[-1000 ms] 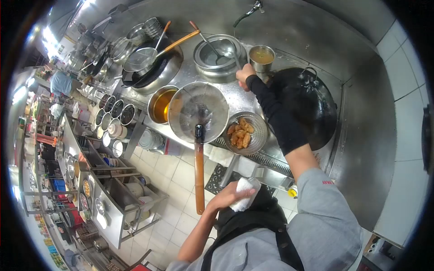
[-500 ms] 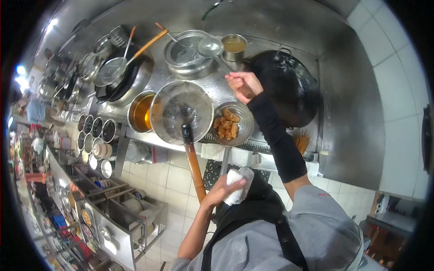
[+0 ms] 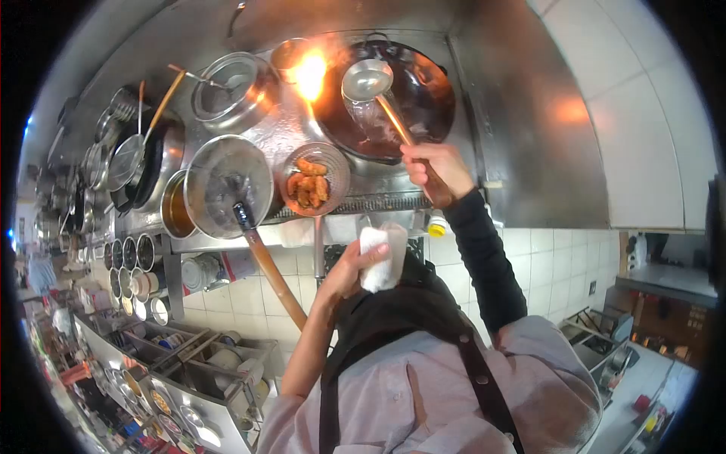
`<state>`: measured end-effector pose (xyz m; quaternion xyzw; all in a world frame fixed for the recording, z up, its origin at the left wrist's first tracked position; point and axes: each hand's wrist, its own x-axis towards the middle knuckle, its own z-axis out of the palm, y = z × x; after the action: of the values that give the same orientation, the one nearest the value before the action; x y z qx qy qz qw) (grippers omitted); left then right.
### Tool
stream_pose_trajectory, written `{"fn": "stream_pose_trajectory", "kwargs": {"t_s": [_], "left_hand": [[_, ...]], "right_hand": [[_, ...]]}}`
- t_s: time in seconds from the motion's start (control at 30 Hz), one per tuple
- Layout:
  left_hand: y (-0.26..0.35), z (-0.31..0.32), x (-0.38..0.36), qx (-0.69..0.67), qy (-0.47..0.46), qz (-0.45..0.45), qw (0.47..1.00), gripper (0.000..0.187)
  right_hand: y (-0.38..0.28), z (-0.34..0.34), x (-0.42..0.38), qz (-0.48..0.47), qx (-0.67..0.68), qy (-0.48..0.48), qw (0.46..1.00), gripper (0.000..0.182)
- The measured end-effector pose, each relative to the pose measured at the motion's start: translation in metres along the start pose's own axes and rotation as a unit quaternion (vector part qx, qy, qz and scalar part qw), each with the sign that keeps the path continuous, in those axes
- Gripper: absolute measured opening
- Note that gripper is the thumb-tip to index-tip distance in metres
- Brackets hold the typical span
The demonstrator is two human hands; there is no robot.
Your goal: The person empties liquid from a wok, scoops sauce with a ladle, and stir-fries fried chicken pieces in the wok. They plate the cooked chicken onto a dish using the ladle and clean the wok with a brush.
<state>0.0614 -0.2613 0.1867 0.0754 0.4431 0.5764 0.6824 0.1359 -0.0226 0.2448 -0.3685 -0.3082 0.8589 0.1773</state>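
My right hand [image 3: 440, 170] is closed round the handle of a metal ladle [image 3: 367, 80]. The ladle's bowl is over the left part of a large dark wok [image 3: 427, 91]. In front of my apron, my left hand [image 3: 346, 274] grips a folded white cloth [image 3: 380, 261]. Close by, a perforated skimmer [image 3: 338, 155] holds several browned fried pieces [image 3: 308, 185], its handle pointing toward me. A bright flame [image 3: 310, 73] rises at the wok's left edge.
Left of the skimmer lies a wide mesh strainer [image 3: 208, 178] with a long wooden handle, beside a pot of amber liquid [image 3: 178, 216]. A lidded metal pot [image 3: 231, 91] stands behind. A yellow-capped bottle [image 3: 437, 227] is near the counter's front edge.
A flame has flared up beside the wok. My right hand has carried the ladle from above the metal pots to over the wok. The view has shifted right; my left hand keeps the cloth.
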Motion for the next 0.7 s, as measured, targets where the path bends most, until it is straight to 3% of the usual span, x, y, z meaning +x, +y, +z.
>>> {"fn": "stream_pose_trajectory", "kwargs": {"t_s": [0.03, 0.1, 0.17, 0.2, 0.33, 0.37, 0.4, 0.43, 0.5, 0.53, 0.6, 0.63, 0.7], "left_hand": [[-0.004, 0.004, 0.009, 0.029, 0.014, 0.020, 0.999, 0.047], [-0.004, 0.011, 0.024, 0.071, 0.043, 0.000, 0.997, 0.043], [-0.008, 0.020, 0.036, 0.066, 0.045, 0.003, 0.997, 0.041], [-0.010, 0.025, 0.038, 0.073, 0.039, -0.006, 0.997, 0.039], [-0.021, 0.041, 0.044, 0.057, 0.030, -0.050, 0.997, 0.034], [-0.025, 0.043, 0.045, 0.043, 0.031, -0.062, 0.997, 0.033], [-0.033, 0.043, 0.050, 0.031, 0.035, -0.062, 0.997, 0.034], [-0.031, 0.055, 0.049, 0.033, 0.052, -0.033, 0.998, 0.033], [-0.050, 0.028, 0.064, 0.020, -0.003, -0.039, 0.999, 0.038], [-0.056, 0.015, 0.072, 0.019, 0.005, -0.048, 0.999, 0.035], [-0.059, 0.000, 0.090, 0.022, 0.017, -0.065, 0.997, 0.030], [-0.059, 0.007, 0.097, 0.001, 0.083, -0.021, 0.996, 0.021], [-0.051, 0.004, 0.111, 0.023, 0.093, 0.030, 0.995, 0.017]], "right_hand": [[-0.004, -0.016, 0.006, -0.038, -0.065, -0.050, 0.996, 0.016], [-0.018, -0.034, 0.014, -0.097, -0.221, -0.025, 0.970, 0.017], [-0.025, -0.054, 0.036, -0.080, -0.143, -0.029, 0.986, 0.016], [-0.033, -0.053, 0.040, -0.113, -0.171, -0.023, 0.978, 0.016], [-0.061, -0.057, 0.034, -0.187, -0.345, 0.110, 0.913, 0.018], [-0.065, -0.062, 0.025, -0.200, -0.378, 0.145, 0.892, 0.018], [-0.064, -0.080, 0.024, -0.286, -0.485, 0.170, 0.808, 0.017], [-0.069, -0.079, -0.004, -0.261, -0.482, 0.165, 0.820, 0.014], [-0.067, -0.116, -0.014, -0.387, -0.645, 0.189, 0.631, 0.021], [-0.070, -0.116, -0.032, -0.355, -0.630, 0.192, 0.663, 0.028], [-0.059, -0.147, -0.036, -0.358, -0.631, 0.231, 0.648, 0.036], [-0.054, -0.162, -0.035, -0.361, -0.622, 0.242, 0.651, 0.040], [-0.029, -0.201, -0.016, -0.414, -0.651, 0.253, 0.583, 0.060]]}}
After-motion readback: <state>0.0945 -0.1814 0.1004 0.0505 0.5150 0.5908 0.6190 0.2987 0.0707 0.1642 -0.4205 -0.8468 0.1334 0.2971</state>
